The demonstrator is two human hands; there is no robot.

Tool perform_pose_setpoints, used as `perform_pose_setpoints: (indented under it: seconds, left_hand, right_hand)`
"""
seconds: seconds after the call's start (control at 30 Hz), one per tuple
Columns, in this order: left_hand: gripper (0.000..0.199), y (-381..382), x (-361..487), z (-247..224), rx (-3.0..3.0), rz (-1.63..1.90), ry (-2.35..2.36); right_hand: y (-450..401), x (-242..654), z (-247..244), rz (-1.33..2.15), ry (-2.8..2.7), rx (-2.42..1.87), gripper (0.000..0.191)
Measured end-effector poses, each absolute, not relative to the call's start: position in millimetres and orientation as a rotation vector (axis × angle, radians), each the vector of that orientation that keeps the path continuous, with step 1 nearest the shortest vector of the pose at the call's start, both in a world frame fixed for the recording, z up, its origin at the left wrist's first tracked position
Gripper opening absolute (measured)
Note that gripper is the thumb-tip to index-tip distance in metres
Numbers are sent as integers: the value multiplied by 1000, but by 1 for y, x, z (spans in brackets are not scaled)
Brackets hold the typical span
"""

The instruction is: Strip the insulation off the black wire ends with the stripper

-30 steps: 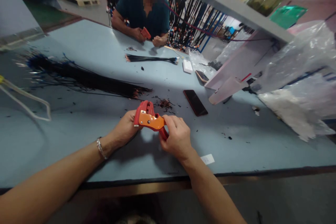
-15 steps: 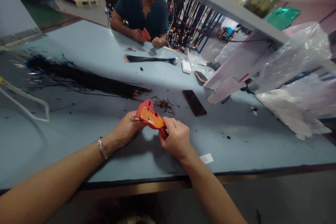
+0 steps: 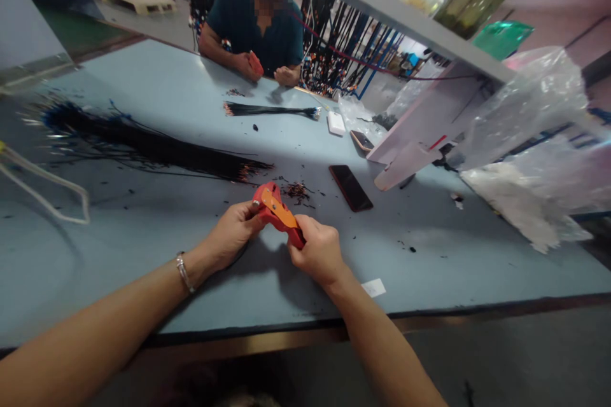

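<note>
My right hand [image 3: 317,249] is wrapped round the handles of a red and orange wire stripper [image 3: 278,208], held tilted above the table. Its head points up and to the left, towards my left hand [image 3: 237,229]. The fingers of that hand are pinched together at the tool's jaws, on a thin black wire [image 3: 237,257] that trails beneath the palm. The wire's tip is hidden by the fingers and the tool. Just past the stripper lies a small pile of black and copper-coloured scraps [image 3: 296,191].
A thick bundle of black wires [image 3: 157,140] stretches across the left. Further back are a smaller wire bundle [image 3: 272,109] and a co-worker [image 3: 258,25] holding a red tool [image 3: 256,63]. A phone [image 3: 351,187], a white label [image 3: 373,287] and plastic bags [image 3: 520,197] lie rightward.
The wire stripper has turned in my hands, so its orange side shows narrower. My hands stay nearly in place. Across the table, the co-worker's red tool has moved slightly left.
</note>
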State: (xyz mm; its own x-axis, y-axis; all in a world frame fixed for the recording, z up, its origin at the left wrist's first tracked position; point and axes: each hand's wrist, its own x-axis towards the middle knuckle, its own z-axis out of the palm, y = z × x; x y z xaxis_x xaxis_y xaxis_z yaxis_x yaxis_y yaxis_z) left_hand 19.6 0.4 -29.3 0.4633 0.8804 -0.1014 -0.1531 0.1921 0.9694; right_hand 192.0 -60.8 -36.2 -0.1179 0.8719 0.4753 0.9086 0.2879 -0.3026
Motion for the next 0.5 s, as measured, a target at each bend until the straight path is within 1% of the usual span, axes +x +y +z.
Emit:
perform_pose_setpoints:
  seconds: [0.07,0.13,0.2,0.27,0.37,0.5]
  left_hand:
    - [30,0,19,-24,1188,853,837]
    - [26,1,18,-19,1223,879,901]
    - [22,3,16,-17,1232,911,949]
    - [21,6,14,-18,1223,928,968]
    - [21,9,13,-21,1221,934,977]
    - [19,8,14,-20,1232,968,978]
  right_hand:
    - [-60,193,-30,174,-1843,-1607,15]
    - [-59,195,-23,573,-1637,-1579,13]
    - [-58,197,-17,1030,-1402,-1416,20]
    - [-58,199,-14,1375,-1195,-1178,31]
    - [-58,200,-14,1610,-1008,-971,34]
    - [-56,204,-17,1668,-966,-981,36]
